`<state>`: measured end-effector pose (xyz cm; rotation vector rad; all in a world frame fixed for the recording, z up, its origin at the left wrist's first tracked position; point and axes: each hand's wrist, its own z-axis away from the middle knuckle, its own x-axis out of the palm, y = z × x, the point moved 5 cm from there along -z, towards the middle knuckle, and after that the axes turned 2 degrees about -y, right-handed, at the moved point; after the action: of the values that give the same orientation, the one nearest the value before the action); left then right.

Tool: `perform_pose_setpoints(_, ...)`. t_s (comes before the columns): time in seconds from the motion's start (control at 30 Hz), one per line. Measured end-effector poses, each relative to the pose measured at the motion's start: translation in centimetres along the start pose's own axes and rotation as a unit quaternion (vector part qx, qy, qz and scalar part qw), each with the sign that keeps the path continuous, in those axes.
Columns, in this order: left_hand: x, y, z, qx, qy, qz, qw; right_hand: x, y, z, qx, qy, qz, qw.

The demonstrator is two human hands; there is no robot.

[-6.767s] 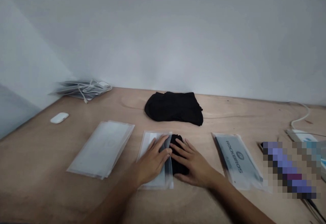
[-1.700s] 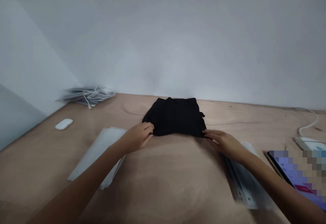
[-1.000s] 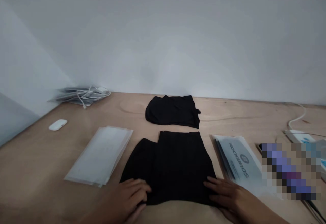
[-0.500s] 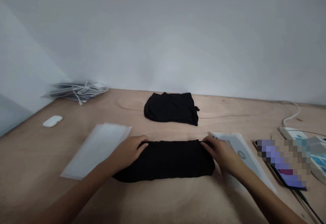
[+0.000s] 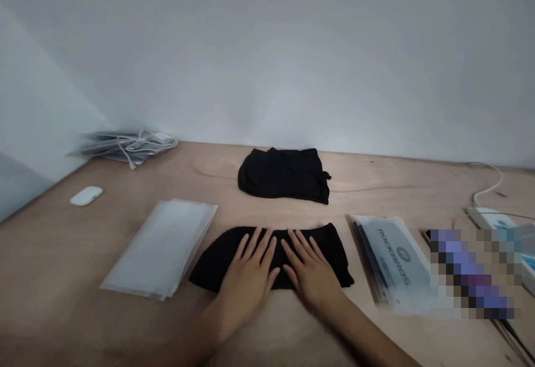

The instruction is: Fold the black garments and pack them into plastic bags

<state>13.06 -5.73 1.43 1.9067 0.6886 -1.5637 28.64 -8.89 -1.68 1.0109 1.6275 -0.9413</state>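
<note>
A folded black cloth item [image 5: 334, 253] lies on the wooden table just in front of me, its left end tapering and rounded. Flat on its middle rests my left hand [image 5: 248, 272], fingers spread. Beside it, my right hand [image 5: 311, 269] presses on the same cloth with its fingers stretched out. The two thumbs are close together but apart. Parts of the cloth are hidden beneath both palms. Farther back, a second folded black cloth item [image 5: 284, 175] lies by itself with a small tab at its right edge.
Left of the cloth lie frosted plastic bags [image 5: 161, 250]. To the right, a stack of printed bags [image 5: 388, 261] reads ROCKBROS. Beyond are a blurred-out phone [image 5: 468, 278] and a power strip [image 5: 489, 219]. A white case [image 5: 86, 195] and grey packets with a cable [image 5: 134, 147] sit at left.
Both hands have let go of the cloth's far edge corners and moved inward, now lying flat on its middle. The printed bags at right are uncovered.
</note>
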Motion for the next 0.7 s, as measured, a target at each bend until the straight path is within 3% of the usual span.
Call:
perform_pose_setpoints(0.1, 1.0, -1.8, 1.6, -0.039, -0.018, -0.02, 0.999, 0.7, 2.6, 1.0, 0.074, -0.03, 0.019, 0.997)
perform_pose_setpoints(0.23, 0.2, -4.9, 3.8, -0.108, -0.044, -0.019, 0.993, -0.1, 6.5, 2.4, 0.13, -0.017, 0.03, 0.991)
perform_pose_setpoints(0.33, -0.7, -4.4, 3.5, -0.132, -0.05, -0.015, 0.99, -0.3, 5.4, 1.6, 0.129, -0.015, 0.028, 0.991)
perform_pose_setpoints(0.47, -0.5, -0.7, 0.7, -0.075, -0.038, 0.011, 0.996, 0.6, -0.4, -1.3, 0.062, -0.036, -0.03, 0.997)
perform_pose_setpoints(0.53, 0.1, 0.2, -0.2, -0.057, -0.041, 0.016, 0.997, 1.0, -2.1, -2.0, 0.031, -0.046, -0.058, 0.997)
perform_pose_setpoints(0.6, 0.7, -0.2, -0.2, -0.071, -0.038, 0.009, 0.997, 1.2, -1.6, -1.8, 0.037, -0.052, -0.055, 0.996)
perform_pose_setpoints(0.7, 1.2, -1.9, 1.3, -0.12, -0.023, -0.01, 0.992, 0.8, 2.3, -0.1, 0.098, -0.038, -0.017, 0.994)
